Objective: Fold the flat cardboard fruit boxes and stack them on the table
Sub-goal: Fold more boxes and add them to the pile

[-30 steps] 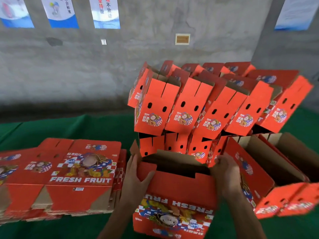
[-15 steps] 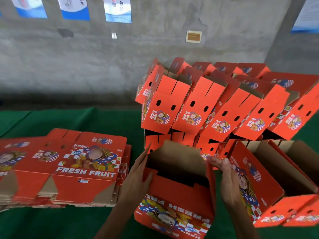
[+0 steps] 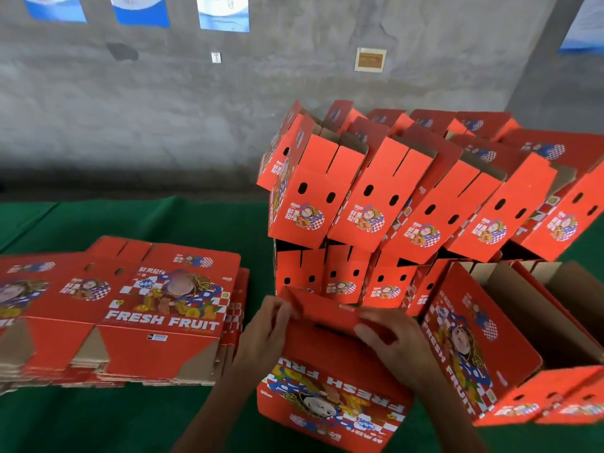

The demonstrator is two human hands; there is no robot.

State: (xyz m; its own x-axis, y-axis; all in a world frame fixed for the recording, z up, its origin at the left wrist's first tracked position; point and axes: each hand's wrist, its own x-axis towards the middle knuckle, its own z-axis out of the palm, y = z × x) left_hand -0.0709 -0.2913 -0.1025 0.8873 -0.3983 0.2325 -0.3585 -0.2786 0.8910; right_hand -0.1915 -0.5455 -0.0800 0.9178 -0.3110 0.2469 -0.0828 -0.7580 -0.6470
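Note:
A red cardboard fruit box [image 3: 330, 387] stands on the green table in front of me, its print upside down to me. Both hands are on its top flaps [image 3: 327, 313], which are now folded down over the opening. My left hand [image 3: 266, 328] holds the left end of the flap, fingers curled over its edge. My right hand [image 3: 389, 338] presses on the right part with curled fingers. A pile of flat unfolded boxes [image 3: 137, 308] lies to the left. Folded boxes [image 3: 392, 204] are stacked in leaning rows behind.
An open folded box [image 3: 483, 348] lies on its side at the right, close to my right hand. The green table cover [image 3: 163, 220] shows between the piles. A grey concrete wall with posters stands behind.
The box's rear flap, upright half a second ago, has been folded down over the opening. Both hands moved from the box's sides onto the top flaps.

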